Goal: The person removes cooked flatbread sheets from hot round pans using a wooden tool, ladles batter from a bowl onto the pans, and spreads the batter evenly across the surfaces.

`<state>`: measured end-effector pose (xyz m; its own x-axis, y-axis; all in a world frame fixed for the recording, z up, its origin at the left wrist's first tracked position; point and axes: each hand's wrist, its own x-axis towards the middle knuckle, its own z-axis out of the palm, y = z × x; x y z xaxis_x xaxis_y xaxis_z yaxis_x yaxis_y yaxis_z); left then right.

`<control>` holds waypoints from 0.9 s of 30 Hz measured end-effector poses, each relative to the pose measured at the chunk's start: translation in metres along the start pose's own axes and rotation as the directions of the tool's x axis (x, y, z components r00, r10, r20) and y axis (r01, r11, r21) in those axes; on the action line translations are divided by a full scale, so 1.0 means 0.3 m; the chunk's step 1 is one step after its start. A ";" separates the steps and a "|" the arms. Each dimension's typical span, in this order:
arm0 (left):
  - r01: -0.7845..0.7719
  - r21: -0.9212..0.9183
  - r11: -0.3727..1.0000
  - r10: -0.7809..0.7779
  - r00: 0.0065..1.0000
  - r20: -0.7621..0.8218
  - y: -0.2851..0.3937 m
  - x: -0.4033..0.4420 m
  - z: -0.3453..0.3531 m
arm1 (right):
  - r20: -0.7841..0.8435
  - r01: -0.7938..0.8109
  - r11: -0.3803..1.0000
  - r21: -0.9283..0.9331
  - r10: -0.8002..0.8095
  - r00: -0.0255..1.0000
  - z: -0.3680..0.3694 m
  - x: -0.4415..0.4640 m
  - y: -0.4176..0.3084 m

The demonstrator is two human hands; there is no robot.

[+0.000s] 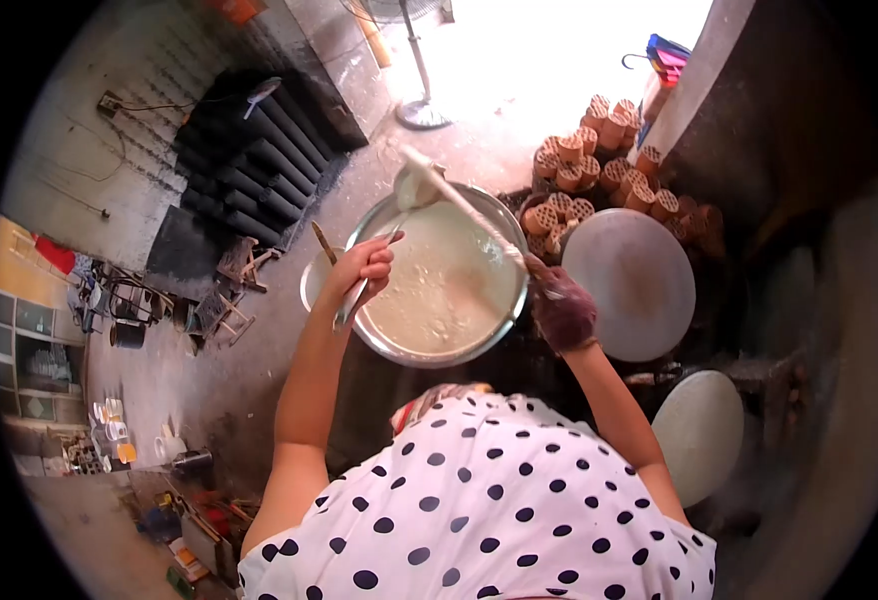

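Observation:
A large metal basin (511,322) of pale, creamy batter (429,290) stands in front of me. My left hand (366,265) is closed around a thin metal utensil (347,308) over the basin's left rim; its exact kind is unclear. My right hand (562,308), in a dark purple glove, grips the lower end of a long pale stick (474,212) at the basin's right side. The stick slants over the basin to the far rim. Near its far end is a batter-coated, scoop-like piece (417,188); whether they are joined I cannot tell.
Two round pale plates, one beside the basin (629,285) and one nearer me (699,438), lie at right. Orange-brown honeycomb briquettes (574,160) are piled behind. Black briquettes (259,165) are stacked at left. A fan base (423,114) and small wooden stools (224,315) stand on the floor.

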<state>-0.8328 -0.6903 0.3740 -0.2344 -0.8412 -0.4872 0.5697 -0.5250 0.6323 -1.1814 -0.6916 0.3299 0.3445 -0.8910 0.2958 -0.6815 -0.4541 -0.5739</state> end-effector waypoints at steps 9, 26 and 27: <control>0.014 0.487 0.873 -0.023 1.000 0.012 -0.237 0.172 0.188 | -0.058 -0.257 0.945 -0.202 0.251 0.966 0.026 -0.397 0.207; 0.455 0.642 0.617 -0.737 0.621 0.268 -0.863 0.864 1.011 | -0.477 -0.821 0.479 -0.310 0.668 0.570 -0.372 -0.881 0.359; 0.381 0.687 0.619 -0.693 0.677 0.248 -0.915 0.884 1.021 | -0.479 -0.829 0.470 -0.304 0.676 0.559 -0.357 -0.910 0.373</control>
<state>-1.2925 -0.8089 0.2557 -0.7489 -0.2381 -0.6184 -0.2778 -0.7345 0.6192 -1.4208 -0.4988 0.2666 -0.5776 -0.8037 0.1434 -0.8021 0.5260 -0.2828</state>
